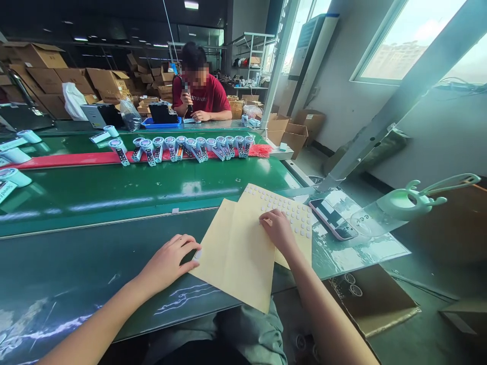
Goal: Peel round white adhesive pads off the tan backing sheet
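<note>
My left hand (169, 262) rests on the green table, fingers loosely curled over a small white piece (197, 255) at the edge of a plain yellow backing sheet (236, 253). My right hand (279, 231) lies on a second yellow sheet (283, 208) covered with rows of small round white stickers, fingertips bent onto the stickers. I cannot tell whether it has picked one up. The plain sheet overlaps the sticker sheet and hangs over the table's near edge.
A phone (333, 219) lies right of the sheets on a clear plastic cover. A white fan-like device (409, 200) stands further right. Several small white devices (190, 148) line a red strip on the conveyor. A person in a red shirt (200, 96) sits opposite. Cardboard boxes (57, 76) are stacked behind.
</note>
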A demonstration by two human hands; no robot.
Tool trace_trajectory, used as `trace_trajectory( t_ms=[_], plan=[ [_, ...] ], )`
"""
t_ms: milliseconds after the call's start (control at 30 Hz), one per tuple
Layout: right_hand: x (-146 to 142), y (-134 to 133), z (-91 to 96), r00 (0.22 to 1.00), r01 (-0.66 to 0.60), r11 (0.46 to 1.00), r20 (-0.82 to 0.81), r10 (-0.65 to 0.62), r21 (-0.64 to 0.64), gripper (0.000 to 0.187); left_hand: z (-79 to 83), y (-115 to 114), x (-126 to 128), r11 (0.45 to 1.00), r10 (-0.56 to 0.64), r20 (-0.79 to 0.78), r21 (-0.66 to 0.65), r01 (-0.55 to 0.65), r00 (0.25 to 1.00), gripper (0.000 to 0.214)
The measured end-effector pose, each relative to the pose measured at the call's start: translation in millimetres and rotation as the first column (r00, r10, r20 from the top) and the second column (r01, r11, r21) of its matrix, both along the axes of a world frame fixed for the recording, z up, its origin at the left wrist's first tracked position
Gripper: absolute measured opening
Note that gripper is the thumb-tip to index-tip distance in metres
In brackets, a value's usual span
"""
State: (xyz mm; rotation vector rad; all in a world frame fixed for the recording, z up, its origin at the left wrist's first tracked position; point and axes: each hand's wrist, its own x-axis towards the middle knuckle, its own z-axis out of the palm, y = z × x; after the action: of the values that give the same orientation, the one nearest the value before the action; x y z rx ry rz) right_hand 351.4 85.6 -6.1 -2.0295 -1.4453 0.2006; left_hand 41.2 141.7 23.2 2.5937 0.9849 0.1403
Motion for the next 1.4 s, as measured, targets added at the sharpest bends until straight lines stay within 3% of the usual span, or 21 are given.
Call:
trace_trajectory(
  t_ms=[133,233,333,400,500,600,767,867,1033,1200,1400],
  plan=[
    [28.1,-27.1,13.0,0.989,0.076,0.997,-0.125,-0.076,-0.006,0.020,3.3,7.4,6.4,0.999,0.032,-0.021,-0.034,-0.033,0.999,0.023],
    [52.3,-58.2,20.1,0.980,0.095,0.987,-0.164,-0.116,-0.130,0.017,7.6,16.9,29.3,0.999,-0.039,0.020,0.025,0.038,0.999,0.022],
    [67.0,-80.7,19.2,0.977,0.121,0.964,-0.143,-0.158,-0.238,0.015,10.3,28.6,77.0,0.974,-0.207,0.086,0.107,0.197,0.975,0.022],
    [70.9,-88.2,15.7,0.972,0.168,0.960,-0.123,-0.199,-0.225,0.015,8.2,35.6,115.8,0.952,-0.290,0.103,0.132,0.275,0.952,0.021],
    [71.2,-91.8,9.6,0.965,0.194,0.961,-0.138,-0.223,-0.197,0.010,-1.1,41.1,164.4,0.930,-0.339,0.107,0.189,0.316,0.935,0.026],
    [68.8,-91.0,1.5,0.963,0.183,0.964,-0.160,-0.215,-0.192,0.011,-13.3,40.0,187.9,0.916,-0.345,0.094,0.254,0.312,0.934,0.023],
    [65.9,-90.5,-15.5,0.959,0.254,0.963,-0.103,-0.263,-0.095,0.014,-25.6,35.7,189.3,0.902,-0.315,0.080,0.336,0.272,0.946,0.018],
    [61.4,-84.6,-18.0,0.960,0.277,0.961,-0.040,-0.277,-0.026,0.029,-27.1,34.2,187.9,0.896,-0.309,0.079,0.360,0.261,0.948,0.021],
    [35.0,-45.3,-9.9,0.953,0.187,0.982,0.241,-0.182,0.004,0.023,-29.0,35.2,189.3,0.893,-0.339,0.109,0.351,0.283,0.935,0.027],
    [10.2,-14.6,-6.7,0.944,0.161,0.986,0.297,-0.142,-0.042,0.019,-32.4,40.8,189.6,0.920,-0.352,0.203,0.252,0.299,0.914,0.020],
    [15.0,-5.5,-6.2,0.957,0.209,0.976,0.218,-0.191,-0.059,0.011,-33.2,49.4,194.0,0.980,-0.184,0.342,-0.002,0.197,0.921,0.010]
  ],
)
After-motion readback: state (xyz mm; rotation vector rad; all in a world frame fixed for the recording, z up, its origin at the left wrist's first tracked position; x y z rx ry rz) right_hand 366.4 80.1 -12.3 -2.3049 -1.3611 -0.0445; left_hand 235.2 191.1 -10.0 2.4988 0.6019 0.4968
